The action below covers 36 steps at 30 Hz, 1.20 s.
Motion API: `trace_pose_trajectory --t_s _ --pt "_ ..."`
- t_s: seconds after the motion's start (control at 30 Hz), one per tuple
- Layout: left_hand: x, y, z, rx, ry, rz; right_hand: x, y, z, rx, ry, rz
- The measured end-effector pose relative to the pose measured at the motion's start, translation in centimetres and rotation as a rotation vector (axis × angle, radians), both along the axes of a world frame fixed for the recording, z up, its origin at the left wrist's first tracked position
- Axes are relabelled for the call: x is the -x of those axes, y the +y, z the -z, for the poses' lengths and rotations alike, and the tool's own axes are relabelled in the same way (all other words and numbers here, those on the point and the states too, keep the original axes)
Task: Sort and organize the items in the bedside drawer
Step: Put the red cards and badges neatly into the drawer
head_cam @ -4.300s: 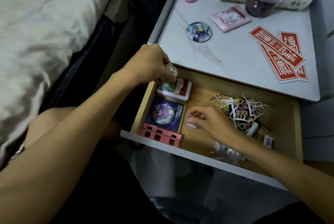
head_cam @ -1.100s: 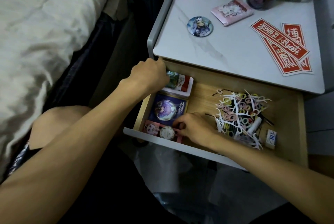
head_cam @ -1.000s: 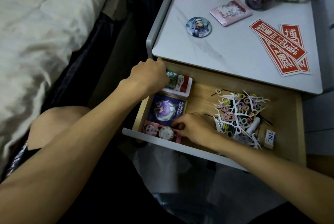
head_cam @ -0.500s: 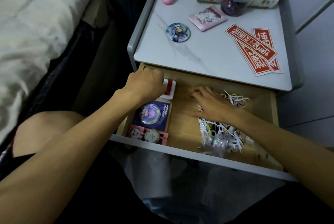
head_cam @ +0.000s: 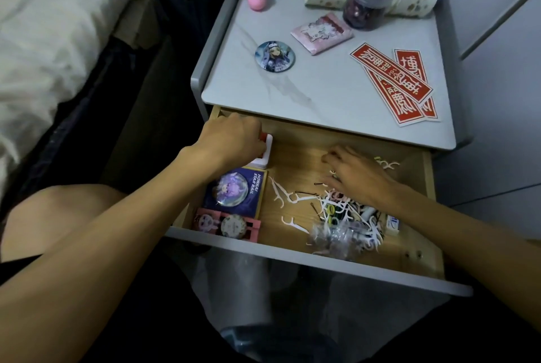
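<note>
Drawer (head_cam: pixel 295 157): pulled open, with flat items lined up along its left side.
Floss picks (head_cam: pixel 345 210): scattered loose at right-centre. They are judged light, stiff and apt to tangle, so best gathered as a bunch.
Left hand (head_cam: pixel 231 140): laid over the red-and-white box (head_cam: pixel 265 151) at rear left. The fingers are hidden, so the grip cannot be told.
Right hand (head_cam: pixel 355 175): fingers stretched out, nothing gripped, just behind the picks.
</note>
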State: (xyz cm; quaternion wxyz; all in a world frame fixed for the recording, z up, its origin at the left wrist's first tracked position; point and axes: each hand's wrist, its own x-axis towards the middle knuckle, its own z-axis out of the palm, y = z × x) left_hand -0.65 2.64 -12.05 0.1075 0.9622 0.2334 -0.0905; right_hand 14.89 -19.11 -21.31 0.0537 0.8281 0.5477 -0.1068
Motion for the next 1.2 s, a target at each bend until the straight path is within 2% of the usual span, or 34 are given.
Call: trace_pose_trajectory --t_s 0.13,0.3,0.37,0.47,0.63,0.73,0.9,1.03,1.2 --pt "0.1 0.2 0.1 -0.01 0.004 0.01 0.6 0.4 0.7 0.069 -0.004 0.054" --pt "0.1 0.2 0.1 -0.007 0.008 0.013 -0.1 0.0 -0.8 0.206 0.01 -0.059" --pt "0.0 0.3 0.1 0.001 0.003 0.012 0.7 0.6 -1.5 0.149 -0.013 -0.112" --pt "0.1 0.4 -0.1 0.015 -0.002 0.008 3.7 2.6 -1.9 0.021 0.092 -0.191" --pt "0.3 0.5 0.0 0.009 -0.005 0.016 7.5 5.0 -0.2 0.056 0.155 -0.379" --pt "0.4 0.7 0.0 0.003 0.0 0.015 6.9 4.1 0.1 0.069 0.101 -0.32" --pt "0.2 0.7 0.0 0.008 0.01 0.027 4.8 1.8 0.3 0.11 0.189 -0.214" --pt "0.2 0.6 -0.1 0.009 0.008 0.033 4.0 1.0 -0.2 0.178 0.16 -0.153" --pt "0.3 0.5 -0.2 0.008 0.005 0.038 5.1 2.2 -0.8 0.11 0.144 -0.166"
